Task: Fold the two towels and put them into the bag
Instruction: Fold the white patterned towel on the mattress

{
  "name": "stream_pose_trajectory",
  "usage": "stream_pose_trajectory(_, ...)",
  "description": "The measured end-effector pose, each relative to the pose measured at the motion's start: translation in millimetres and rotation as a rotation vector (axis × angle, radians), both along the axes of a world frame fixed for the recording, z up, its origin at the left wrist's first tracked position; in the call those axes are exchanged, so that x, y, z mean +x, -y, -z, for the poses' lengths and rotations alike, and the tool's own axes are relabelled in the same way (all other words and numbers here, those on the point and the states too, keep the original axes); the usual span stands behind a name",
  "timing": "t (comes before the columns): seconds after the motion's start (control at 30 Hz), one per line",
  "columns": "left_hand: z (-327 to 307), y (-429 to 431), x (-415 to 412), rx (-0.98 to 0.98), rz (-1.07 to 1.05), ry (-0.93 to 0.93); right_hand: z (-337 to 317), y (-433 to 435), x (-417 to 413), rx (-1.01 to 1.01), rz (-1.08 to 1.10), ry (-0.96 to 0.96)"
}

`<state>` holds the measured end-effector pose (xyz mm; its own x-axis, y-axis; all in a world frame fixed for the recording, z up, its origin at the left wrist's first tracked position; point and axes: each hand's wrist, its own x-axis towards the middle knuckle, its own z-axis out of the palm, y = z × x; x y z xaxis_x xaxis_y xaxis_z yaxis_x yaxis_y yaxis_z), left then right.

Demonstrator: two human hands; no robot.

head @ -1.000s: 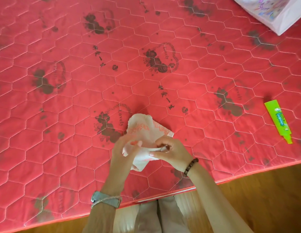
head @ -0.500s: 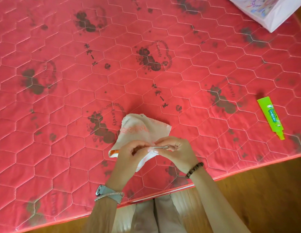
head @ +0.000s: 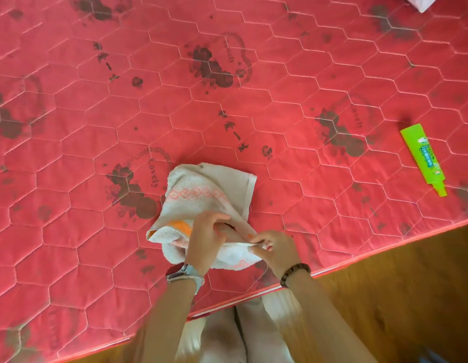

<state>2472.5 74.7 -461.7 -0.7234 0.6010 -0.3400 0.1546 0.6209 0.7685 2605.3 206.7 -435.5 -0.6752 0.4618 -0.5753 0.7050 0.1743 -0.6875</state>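
A small white towel with pink lettering and an orange stripe lies crumpled on the red quilted mattress, near its front edge. My left hand grips the towel's near middle, fingers curled into the cloth. My right hand pinches the towel's near right edge. Between the two hands the hem is stretched taut. A corner of the white bag shows at the top right edge. I see only one towel.
A bright green tube lies on the mattress at the right. The mattress's front edge runs diagonally from lower left to right, with wooden floor beyond it. My legs in light trousers are below.
The hands have moved apart along the towel's near edge, pulling it straighter. The towel has spread wider on the mattress. The camera has shifted, so the bag is almost out of view.
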Motion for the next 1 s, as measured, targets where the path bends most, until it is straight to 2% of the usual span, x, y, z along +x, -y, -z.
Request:
stream_pose_trajectory(0.17, 29, -10, 12, -0.089, 0.205, -0.257, 19, -6, 16, -0.035, 0.043, 0.030)
stream_pose_trajectory(0.33, 45, -22, 19, -0.059, 0.459, -0.327, 35, -2, 28, -0.063, 0.034, 0.048)
stream_pose_trajectory(0.47, 62, -28, 22, -0.026, 0.407, -0.449, 41, 5, 36, -0.071, 0.059, 0.015)
stream_pose_trajectory(0.57, 69, -30, 20, -0.083, 0.385, -0.545, 45, 6, 43, -0.022, 0.092, 0.042)
stream_pose_trajectory(0.7, 70, -32, 17, -0.107, 0.397, -0.582, 43, 8, 47, -0.060, 0.301, -0.002)
stream_pose_trajectory(0.8, 59, -31, 16, -0.047, 0.316, -0.495, 37, 8, 44, -0.135, 0.447, -0.057)
stream_pose_trajectory(0.9, 39, -30, 14, 0.116, 0.167, -0.249, 26, 8, 36, -0.178, 0.554, -0.158)
stream_pose_trajectory(1.0, 11, -27, 12, 0.305, 0.083, -0.008, 9, 8, 23, -0.218, 0.571, -0.298)
